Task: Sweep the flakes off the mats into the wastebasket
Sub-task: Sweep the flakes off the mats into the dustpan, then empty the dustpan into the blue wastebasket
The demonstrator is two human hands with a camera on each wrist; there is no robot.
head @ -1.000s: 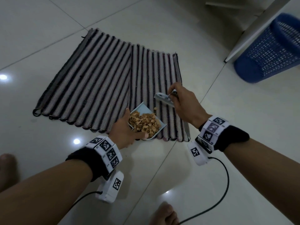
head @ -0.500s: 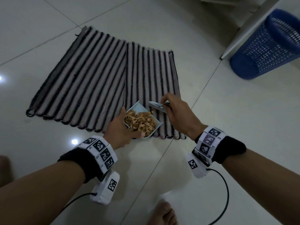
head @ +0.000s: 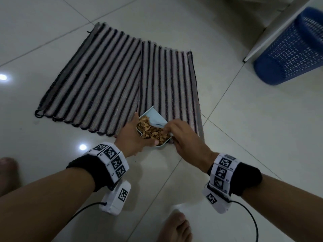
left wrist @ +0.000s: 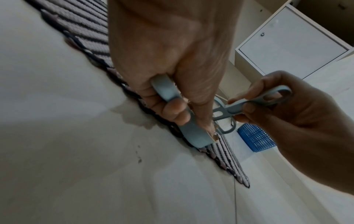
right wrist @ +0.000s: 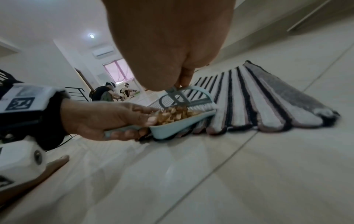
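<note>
Two black-and-pale striped mats lie side by side on the tiled floor. My left hand grips the handle of a light-blue dustpan at the mats' near edge; a heap of tan flakes fills it. My right hand pinches the handle of a small grey-blue brush, whose head rests at the pan's mouth against the flakes. In the left wrist view the brush handle and the pan handle show. The blue mesh wastebasket stands at the far right.
A white cabinet stands beside the wastebasket. My bare foot is on the tiles below the hands, another foot at the left edge. People sit far off in the room.
My right hand has brought the brush down and left from above the right mat onto the dustpan's mouth. The left hand still holds the pan at the mats' near edge.
</note>
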